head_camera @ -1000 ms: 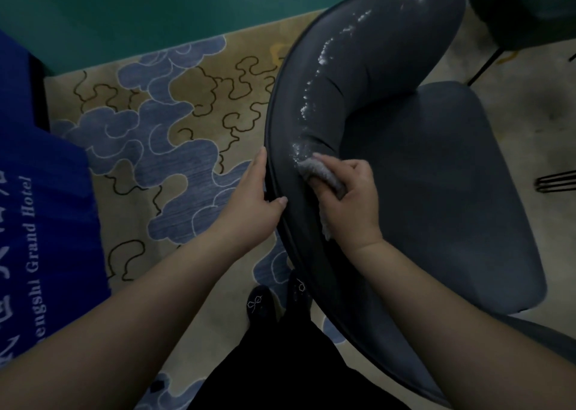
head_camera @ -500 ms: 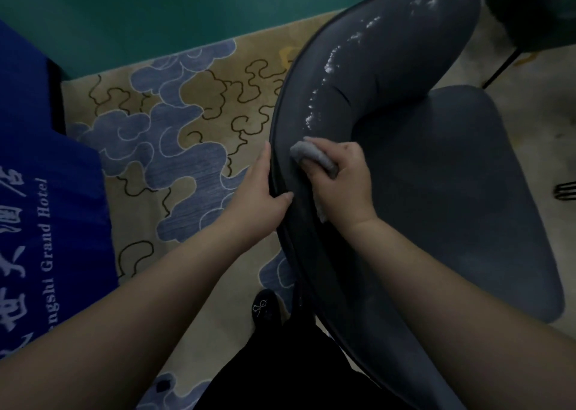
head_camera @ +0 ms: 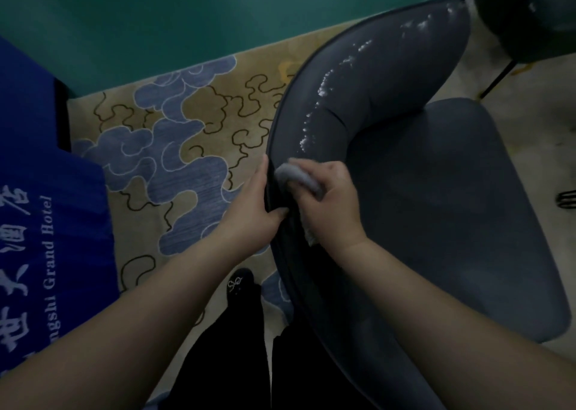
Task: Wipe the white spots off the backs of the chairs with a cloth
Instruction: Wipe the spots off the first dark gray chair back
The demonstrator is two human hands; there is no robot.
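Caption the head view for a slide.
Right hand rubs grey cloth on dark padded chair back below white spots; left hand steadies it.

This is looking like a hotel function or meeting room. A blue cloth [head_camera: 46,222] hanging at the left is bearing white Chinese characters and the words "Grand Hotel". A patterned carpet [head_camera: 174,148] with blue cloud shapes is covering the floor below a green wall [head_camera: 187,13], and padded grey chairs [head_camera: 436,191] are standing on it.

The chair [head_camera: 436,207] stands on the carpet [head_camera: 187,148], a wall [head_camera: 187,13] behind, a cloth-draped table [head_camera: 40,191] left.
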